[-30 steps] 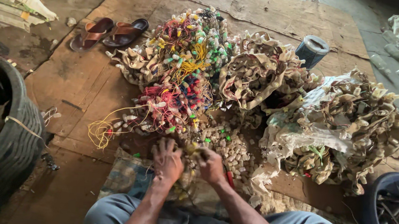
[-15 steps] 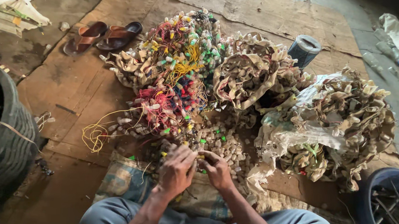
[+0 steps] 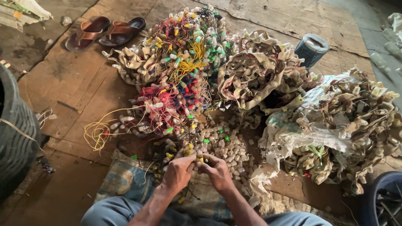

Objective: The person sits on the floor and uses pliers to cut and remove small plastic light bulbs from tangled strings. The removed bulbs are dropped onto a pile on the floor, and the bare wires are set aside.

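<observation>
1. Your left hand and right hand meet just in front of the loose pile of small sockets. Both are pinched narrow around one small yellow-tipped piece with thin wires hanging from it. It is too small to tell which hand carries the weight.

2. Judging from what lies about, much looks finished. Beyond the loose pile sit the bundles of sockets with red, yellow and green wires, knotted into thick clusters.

3. To the right of the loose pile, the pale bundles rest on and around a torn sack. More of the same kind lie behind the pile, near the grey roll. I cannot tell whether these are done or waiting.

4. What is left, as I judge it, is the loose pile itself: many single sockets lie unjoined on the floor, touching the cloth under your knees.

5. A yellow wire trails to the left of the loose pile, apart from every bundle.

6. The sandals lie well behind and left of the pile, and the tyre stands far left; neither is in use.

7. Overall you seem partway through, with one piece in hand.
</observation>
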